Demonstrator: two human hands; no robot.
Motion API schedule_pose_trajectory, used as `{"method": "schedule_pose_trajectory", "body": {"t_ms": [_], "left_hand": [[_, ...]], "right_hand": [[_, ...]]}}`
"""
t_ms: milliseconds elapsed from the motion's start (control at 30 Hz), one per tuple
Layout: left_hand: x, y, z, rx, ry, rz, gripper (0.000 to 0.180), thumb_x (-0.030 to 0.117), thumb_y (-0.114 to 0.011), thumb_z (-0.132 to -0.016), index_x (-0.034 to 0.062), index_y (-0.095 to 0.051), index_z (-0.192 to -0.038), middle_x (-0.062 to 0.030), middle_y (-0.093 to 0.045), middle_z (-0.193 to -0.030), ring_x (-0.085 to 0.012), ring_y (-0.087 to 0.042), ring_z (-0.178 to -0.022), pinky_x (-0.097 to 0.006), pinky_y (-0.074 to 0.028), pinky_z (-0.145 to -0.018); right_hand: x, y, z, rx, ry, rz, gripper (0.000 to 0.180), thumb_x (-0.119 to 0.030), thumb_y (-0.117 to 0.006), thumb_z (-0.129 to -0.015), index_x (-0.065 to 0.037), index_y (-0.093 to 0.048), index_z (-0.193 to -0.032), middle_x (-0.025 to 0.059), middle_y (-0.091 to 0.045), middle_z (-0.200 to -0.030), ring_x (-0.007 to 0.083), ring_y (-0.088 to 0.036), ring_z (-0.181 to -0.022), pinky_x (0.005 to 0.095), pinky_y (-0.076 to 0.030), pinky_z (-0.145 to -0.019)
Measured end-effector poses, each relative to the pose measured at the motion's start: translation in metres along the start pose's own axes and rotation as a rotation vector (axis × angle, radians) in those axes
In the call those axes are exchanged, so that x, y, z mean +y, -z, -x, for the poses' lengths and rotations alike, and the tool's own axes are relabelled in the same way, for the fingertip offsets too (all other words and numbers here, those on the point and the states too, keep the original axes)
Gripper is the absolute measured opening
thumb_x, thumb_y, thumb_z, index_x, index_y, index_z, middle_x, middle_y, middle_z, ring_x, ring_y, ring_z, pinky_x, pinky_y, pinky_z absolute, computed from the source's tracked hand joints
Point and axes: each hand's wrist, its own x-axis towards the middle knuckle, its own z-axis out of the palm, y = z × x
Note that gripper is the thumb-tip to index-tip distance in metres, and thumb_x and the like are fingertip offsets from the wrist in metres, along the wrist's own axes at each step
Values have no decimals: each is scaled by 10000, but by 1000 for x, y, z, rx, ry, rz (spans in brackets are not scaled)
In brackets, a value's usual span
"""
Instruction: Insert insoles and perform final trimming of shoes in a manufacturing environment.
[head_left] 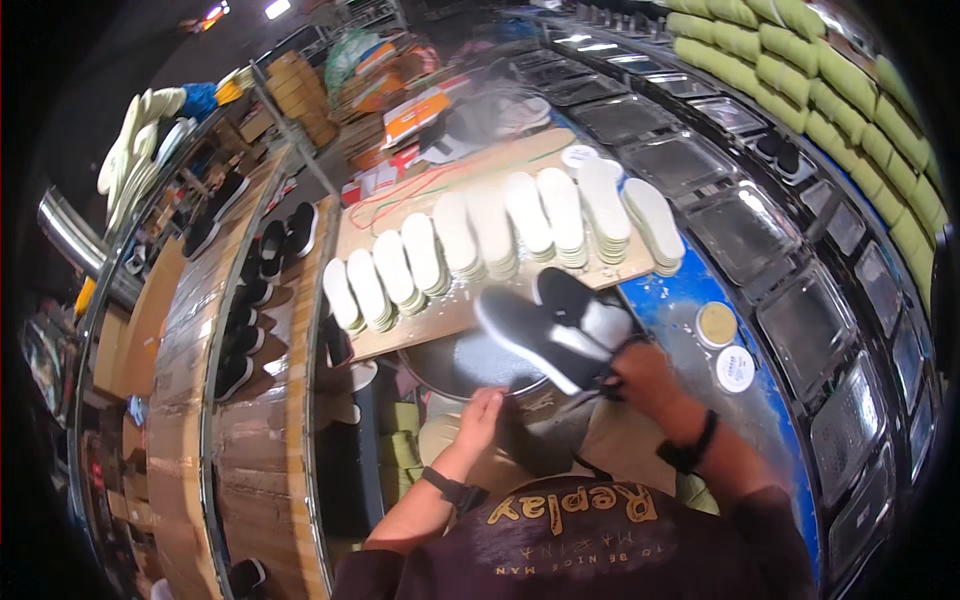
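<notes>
Black, white-soled shoes (537, 337) in right hand (642, 375); left hand (480, 415) by round grey surface (460, 365), grip unclear

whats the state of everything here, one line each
black-and-white shoes: tilted, blurred, held up
right hand: closed on the shoes
left hand: beside the round pan, grip unclear
round pan: partly hidden by the shoes
white insoles: stacked in a row on the wooden board
yellow-topped container: upright on the blue surface, lid unclear
green rolls: piled in rows
</notes>
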Motion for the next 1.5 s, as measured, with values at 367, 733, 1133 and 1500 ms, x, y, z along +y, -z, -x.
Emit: {"method": "schedule_pose_trajectory", "body": {"t_ms": [367,733,1133,1500], "left_hand": [[48,39,26,232,122,449,320,120,-437,-992,13,-398,-1292,-74,-542,-1195,-150,-514,-1074,-280,-395,-956],[22,5,-90,-204,217,-262,635,521,-450,-955,-73,-645,-1065,-284,-651,-1029,-417,-627,-991,-446,-480,-850],[1,-32,-93,97,57,-477,274,205,-553,-847,-38,-666,-787,-301,-622,-817,-455,-616,-825,-500,-506,-757],[26,40,-7,-4,334,480,236,175,-597,-926,0,-664,-1069,-52,-691,-927,-128,-648,-783,-267,-527,-684]], "right_hand": [[-113,-84,-41,-340,79,-347,313,-215,-687,-763,-37,-573,-993,139,-595,-917,328,-611,-904,426,-504,-770],[-50,-57,-21,-201,-19,-112,205,-159,-672,-748,-75,-590,-916,114,-600,-912,312,-619,-860,428,-504,-719],[-47,-42,-11,-43,-376,-505,336,-130,-755,-715,-60,-636,-1021,126,-641,-923,292,-641,-830,382,-510,-711],[-81,-21,-59,-50,-351,-516,469,-396,-757,-777,-14,-586,-988,166,-628,-784,341,-624,-729,424,-495,-670]]}}
